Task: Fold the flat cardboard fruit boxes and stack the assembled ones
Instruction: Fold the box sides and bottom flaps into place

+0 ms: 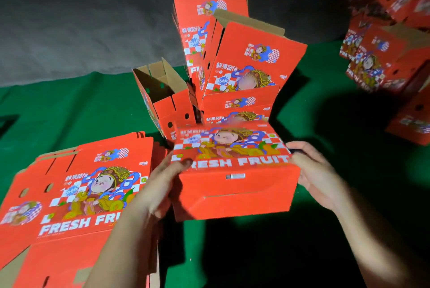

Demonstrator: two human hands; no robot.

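An assembled red fruit box (235, 185) printed with "FRESH FRUIT" is held between both hands just above the green cloth. My left hand (160, 183) grips its left side with the thumb on the printed face. On the right edge, my right hand (314, 171) holds it with curled fingers. A stack of flat red boxes (76, 199) lies at the lower left. Behind the held box stand several assembled boxes (232, 66), some leaning, one open-topped (162, 99) showing brown cardboard inside.
A green cloth (256, 252) covers the floor, with a grey cloth (81, 31) behind it. A second heap of assembled red boxes (391, 50) sits at the far right, blurred. Dark shadow lies on the cloth at the lower right.
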